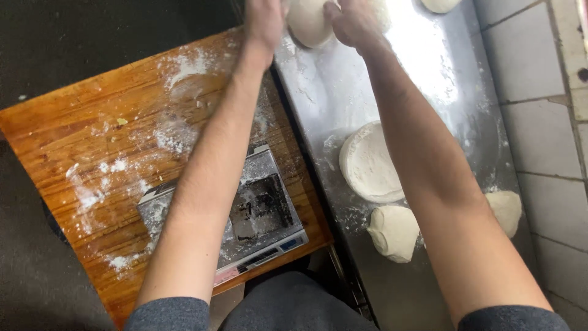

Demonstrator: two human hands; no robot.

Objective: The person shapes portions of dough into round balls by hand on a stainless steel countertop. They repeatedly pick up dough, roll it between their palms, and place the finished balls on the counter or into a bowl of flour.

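Both my arms reach far forward to the top of the view. My left hand (263, 21) and my right hand (352, 23) press on either side of a round ball of pale dough (308, 21) lying on the steel counter (334, 92). The fingers curl around the ball; its far side is cut off by the frame edge. Nearer to me on the counter lie a flattened floured disc of dough (369, 162), a lumpy piece of dough (394, 233) and another piece (506, 208) partly hidden behind my right forearm.
A floured wooden table (92, 141) stands on the left with a flour-dusted kitchen scale (257, 214) under my left forearm. Another dough piece (440, 5) shows at the top edge. A tiled wall (545, 122) runs along the right.
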